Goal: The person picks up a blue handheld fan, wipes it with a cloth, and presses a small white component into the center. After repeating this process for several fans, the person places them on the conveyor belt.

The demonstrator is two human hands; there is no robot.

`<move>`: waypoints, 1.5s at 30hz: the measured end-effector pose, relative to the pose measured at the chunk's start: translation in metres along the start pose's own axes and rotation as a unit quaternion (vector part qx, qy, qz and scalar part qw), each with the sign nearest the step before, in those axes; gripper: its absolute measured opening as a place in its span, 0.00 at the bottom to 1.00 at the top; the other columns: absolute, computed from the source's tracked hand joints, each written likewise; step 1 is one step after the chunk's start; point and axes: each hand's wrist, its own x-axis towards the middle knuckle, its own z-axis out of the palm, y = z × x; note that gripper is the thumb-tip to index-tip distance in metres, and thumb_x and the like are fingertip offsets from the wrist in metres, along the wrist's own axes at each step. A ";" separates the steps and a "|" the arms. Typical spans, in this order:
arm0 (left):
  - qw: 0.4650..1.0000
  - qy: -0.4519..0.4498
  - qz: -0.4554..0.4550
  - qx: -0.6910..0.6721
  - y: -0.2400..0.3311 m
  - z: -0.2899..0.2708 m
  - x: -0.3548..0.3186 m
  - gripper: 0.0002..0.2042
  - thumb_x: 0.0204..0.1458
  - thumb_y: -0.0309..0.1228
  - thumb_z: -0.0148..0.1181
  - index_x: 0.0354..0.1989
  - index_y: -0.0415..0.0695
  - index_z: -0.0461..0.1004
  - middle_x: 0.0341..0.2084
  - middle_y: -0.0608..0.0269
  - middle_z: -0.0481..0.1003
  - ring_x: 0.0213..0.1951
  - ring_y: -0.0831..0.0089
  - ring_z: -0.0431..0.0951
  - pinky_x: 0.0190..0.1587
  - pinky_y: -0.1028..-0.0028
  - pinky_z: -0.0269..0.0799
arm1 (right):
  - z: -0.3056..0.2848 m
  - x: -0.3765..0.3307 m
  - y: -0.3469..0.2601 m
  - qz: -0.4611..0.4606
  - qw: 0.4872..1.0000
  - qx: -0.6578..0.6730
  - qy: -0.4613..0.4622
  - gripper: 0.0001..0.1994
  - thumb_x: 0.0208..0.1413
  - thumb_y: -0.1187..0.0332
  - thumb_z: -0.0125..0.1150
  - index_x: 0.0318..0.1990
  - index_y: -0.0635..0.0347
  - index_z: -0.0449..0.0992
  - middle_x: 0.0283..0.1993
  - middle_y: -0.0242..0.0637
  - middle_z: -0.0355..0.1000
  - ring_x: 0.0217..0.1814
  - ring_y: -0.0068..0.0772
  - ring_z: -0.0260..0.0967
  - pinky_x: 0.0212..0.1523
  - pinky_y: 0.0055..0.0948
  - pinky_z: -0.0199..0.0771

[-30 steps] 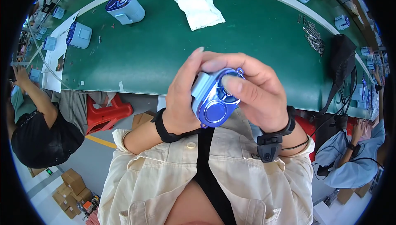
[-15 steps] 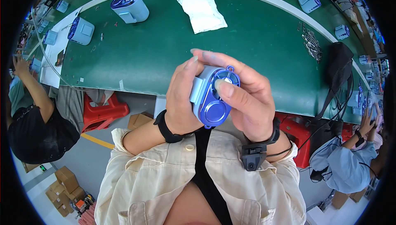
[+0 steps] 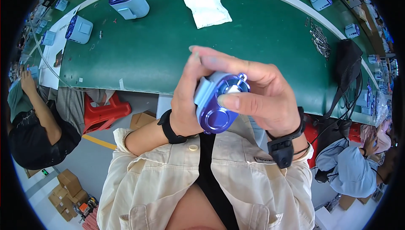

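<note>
Green matting covers the long curved bench (image 3: pixel 139 57), smooth and dull, with a crinkled silvery plastic bag (image 3: pixel 203 1) lying flat near its far edge and two boxy pale-blue units (image 3: pixel 129 3) with dark blue round faces standing to the left. Off to the right, a scatter of small metal parts (image 3: pixel 319 41) glints beside a black strap bag (image 3: pixel 348 59). Held up close over the near edge of the bench, in front of the person's beige shirt, is a small fan (image 3: pixel 218 102): a light-blue plastic body with a glossy, violet-blue round face and a little metal loop at the top. Left hand (image 3: pixel 185 99) wraps around its back and side, fingers curled shut on the casing. Right hand (image 3: pixel 261 93) closes on it from the other side, thumb pressed flat across the shiny face and forefinger hooked over the top by the loop. Both wrists wear black bands.
</note>
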 end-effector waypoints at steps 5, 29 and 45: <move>0.999 0.032 -0.017 -0.030 -0.004 0.002 0.002 0.47 0.42 0.28 0.74 0.67 0.30 0.47 0.47 0.41 0.72 0.45 0.53 0.77 0.47 0.63 0.74 | 0.025 -0.003 0.015 -0.014 0.988 0.085 0.130 0.25 0.58 0.72 0.59 0.63 0.68 0.65 0.61 0.51 0.66 0.63 0.36 0.64 0.63 0.32 0.61; 0.995 -0.014 -0.093 -0.033 -0.004 -0.007 0.003 0.55 0.38 0.25 0.75 0.71 0.36 0.37 0.48 0.49 0.70 0.50 0.58 0.73 0.52 0.64 0.70 | 0.000 -0.013 -0.012 -0.262 0.813 -0.485 0.187 0.15 0.44 0.75 0.69 0.43 0.65 0.80 0.42 0.40 0.74 0.45 0.39 0.71 0.45 0.34 0.72; 0.998 -0.011 -0.051 0.031 -0.004 -0.008 0.005 0.50 0.40 0.27 0.74 0.68 0.33 0.43 0.44 0.46 0.71 0.48 0.54 0.73 0.50 0.61 0.70 | 0.011 -0.001 -0.042 -0.237 0.704 -0.667 0.068 0.14 0.34 0.76 0.72 0.33 0.61 0.81 0.32 0.36 0.71 0.34 0.37 0.65 0.33 0.31 0.64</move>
